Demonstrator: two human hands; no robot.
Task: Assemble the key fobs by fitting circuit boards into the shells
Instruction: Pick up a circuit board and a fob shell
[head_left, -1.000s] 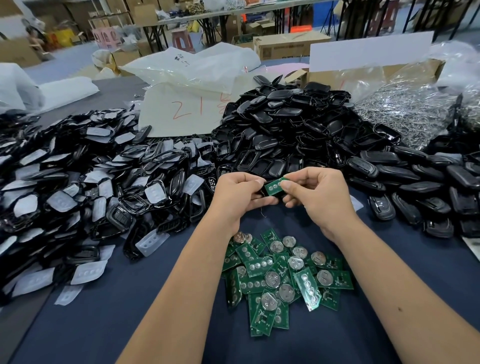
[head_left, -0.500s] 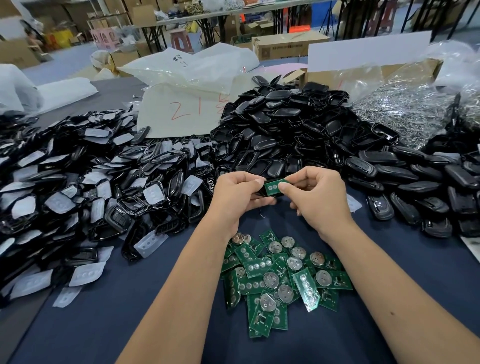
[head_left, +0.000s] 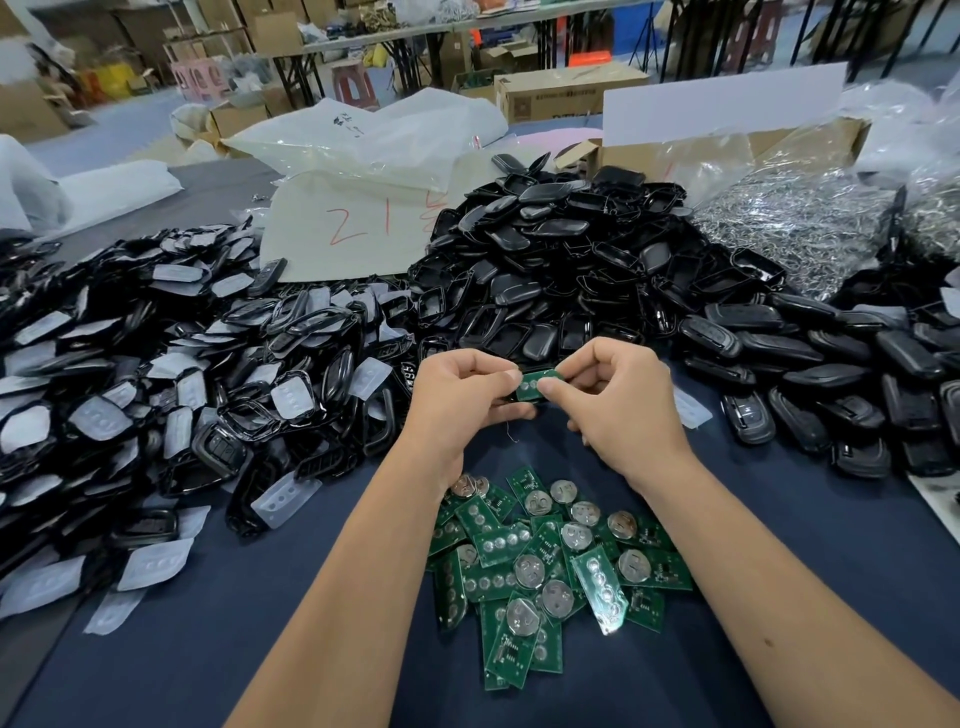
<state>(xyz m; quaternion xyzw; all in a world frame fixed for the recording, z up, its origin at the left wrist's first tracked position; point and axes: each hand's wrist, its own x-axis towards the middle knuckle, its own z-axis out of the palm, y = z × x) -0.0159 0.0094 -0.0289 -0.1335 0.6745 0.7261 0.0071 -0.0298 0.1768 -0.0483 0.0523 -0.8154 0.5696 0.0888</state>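
Head view: risk is the circuit board (head_left: 531, 385) going in skewed and jamming, or slipping down into the loose boards (head_left: 545, 566) on the near cloth, since only fingertips steer it. Left hand (head_left: 457, 400) curls around what looks like a black shell (head_left: 511, 399), mostly hidden. Right hand (head_left: 618, 400) pinches the board, thumb on top. Both hands are raised mid-table, wrists angled inward.

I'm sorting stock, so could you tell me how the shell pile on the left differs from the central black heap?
The left pile lies low and spread out, dotted with translucent white button pads; the central heap is mounded high and all black. The left pile holds mostly open frames, the central heap dished shell halves. Both rest on the blue table.
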